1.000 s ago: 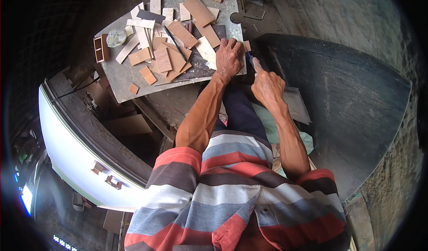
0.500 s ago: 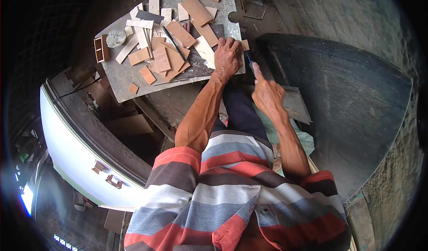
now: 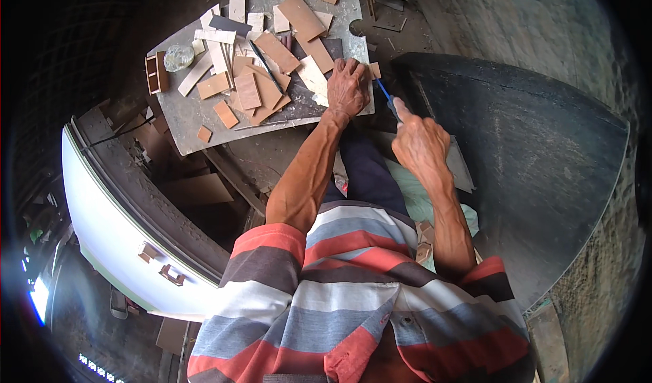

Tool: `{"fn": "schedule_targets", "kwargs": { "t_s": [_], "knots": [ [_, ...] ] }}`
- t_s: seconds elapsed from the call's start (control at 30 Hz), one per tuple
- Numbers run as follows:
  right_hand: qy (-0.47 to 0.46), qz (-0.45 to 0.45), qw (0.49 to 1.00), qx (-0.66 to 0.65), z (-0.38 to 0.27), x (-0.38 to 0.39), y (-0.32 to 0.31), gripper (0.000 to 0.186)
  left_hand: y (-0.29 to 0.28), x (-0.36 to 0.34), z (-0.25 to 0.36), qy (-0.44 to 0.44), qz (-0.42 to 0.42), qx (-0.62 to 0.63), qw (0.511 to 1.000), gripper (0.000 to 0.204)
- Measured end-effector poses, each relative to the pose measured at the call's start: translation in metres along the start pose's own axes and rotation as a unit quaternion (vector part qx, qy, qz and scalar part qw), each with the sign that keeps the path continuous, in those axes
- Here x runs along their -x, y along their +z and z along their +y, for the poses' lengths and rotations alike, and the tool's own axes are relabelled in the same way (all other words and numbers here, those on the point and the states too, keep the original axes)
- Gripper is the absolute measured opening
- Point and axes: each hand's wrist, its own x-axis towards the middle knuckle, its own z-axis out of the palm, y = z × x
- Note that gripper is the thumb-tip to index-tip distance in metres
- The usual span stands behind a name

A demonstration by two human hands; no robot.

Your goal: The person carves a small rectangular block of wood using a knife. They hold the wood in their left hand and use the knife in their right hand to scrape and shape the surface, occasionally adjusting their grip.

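My left hand (image 3: 348, 87) presses down at the right edge of the work table (image 3: 183, 128), its fingers bent over a small brown wood piece (image 3: 375, 71). One end of that piece juts past the table edge; the rest is hidden under the hand. To the right, my right hand (image 3: 422, 145) is closed round the handle of a narrow blue hacksaw blade (image 3: 385, 89), with a finger stretched along it. The blade's far tip meets the jutting end of the wood; its teeth are too small to see. A pale wood board (image 3: 312, 77) lies beside my left hand.
Loose wood pieces (image 3: 248, 91) cover much of the table, with a dark slim rod (image 3: 266, 65) across them. A clear plastic bundle (image 3: 178, 58) and a small wooden box (image 3: 156, 74) stand at the left. A large dark panel (image 3: 516, 145) leans at the right.
My right hand has drawn back toward me and to the right, so more of the blue blade shows. My left hand stays in place on the wood.
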Motion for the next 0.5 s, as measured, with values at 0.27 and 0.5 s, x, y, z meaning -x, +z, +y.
{"fn": "schedule_targets", "kwargs": {
  "t_s": [0.27,0.5],
  "knots": [
    [-0.014,0.009,0.999,-0.03,-0.004,-0.009,-0.004,0.053,0.003,0.0,-0.001,-0.004,0.012,0.003,1.0,0.03],
    [0.0,-0.014,0.999,-0.033,0.001,-0.005,0.002,0.057,0.002,0.001,-0.002,-0.003,0.003,0.004,1.0,0.029]
  ]
}}
